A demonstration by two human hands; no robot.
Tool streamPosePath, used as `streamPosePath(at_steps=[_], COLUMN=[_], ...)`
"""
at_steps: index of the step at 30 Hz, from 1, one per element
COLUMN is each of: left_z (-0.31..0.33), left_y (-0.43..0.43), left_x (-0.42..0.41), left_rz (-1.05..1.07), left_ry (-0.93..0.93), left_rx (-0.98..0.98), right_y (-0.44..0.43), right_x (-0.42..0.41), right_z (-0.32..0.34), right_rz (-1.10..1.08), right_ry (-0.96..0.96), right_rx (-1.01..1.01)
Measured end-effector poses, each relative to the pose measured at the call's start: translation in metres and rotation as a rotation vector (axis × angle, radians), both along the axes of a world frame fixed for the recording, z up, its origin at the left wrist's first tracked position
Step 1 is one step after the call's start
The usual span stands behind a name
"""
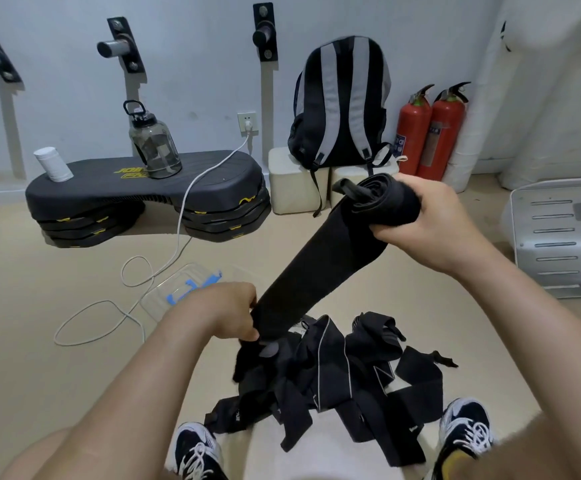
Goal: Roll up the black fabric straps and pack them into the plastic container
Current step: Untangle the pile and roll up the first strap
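Mid-roll: my right hand (pixel 431 223) grips the strap (pixel 320 268) roll, left hand (pixel 228 313) pinches its tail; next, wind tighter toward the container (pixel 164 292).

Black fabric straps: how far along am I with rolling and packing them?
Done: nothing visible; no rolls show in the visible part of the clear plastic container with blue clips. In hand: one black strap, partly rolled; the right hand grips the roll, the left hand pinches the loose tail. Left: the pile of loose black straps between the black-and-white shoes.
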State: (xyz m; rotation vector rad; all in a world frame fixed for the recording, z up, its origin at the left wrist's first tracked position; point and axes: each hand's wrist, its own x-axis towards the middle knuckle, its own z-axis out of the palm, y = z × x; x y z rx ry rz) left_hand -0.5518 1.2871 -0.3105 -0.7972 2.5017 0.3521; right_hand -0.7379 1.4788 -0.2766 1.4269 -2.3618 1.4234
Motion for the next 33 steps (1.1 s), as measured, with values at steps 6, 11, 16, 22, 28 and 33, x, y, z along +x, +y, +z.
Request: streamPosePath(at_steps=[6, 11, 16, 22, 28, 33], left_z=[0.017, 0.011, 0.001, -0.004, 0.007, 0.017], left_y=[0.029, 0.044, 0.058, 0.066, 0.055, 0.048], left_x=[-0.020, -0.038, -0.047, -0.045, -0.034, -0.028], left_rz=[-0.006, 0.051, 0.166, 0.266, 0.192, 0.151], left_ry=[0.982, 0.935, 0.925, 0.868, 0.812, 0.720], left_rx=[0.546, 0.657, 0.763, 0.694, 0.698, 0.788], right_y=[-0.002, -0.005, -0.007, -0.017, -0.022, -0.023], right_x=[0.018, 0.026, 0.022, 0.030, 0.037, 0.037], right_z=[0.006, 0.007, -0.004, -0.022, -0.021, -0.019], right_rz=[0.196, 0.275, 0.124, -0.043, -0.004, 0.068], right_ry=[0.011, 0.002, -0.027, -0.049, -0.022, -0.008], right_rx=[0.097, 0.119, 0.158, 0.220, 0.251, 0.286])
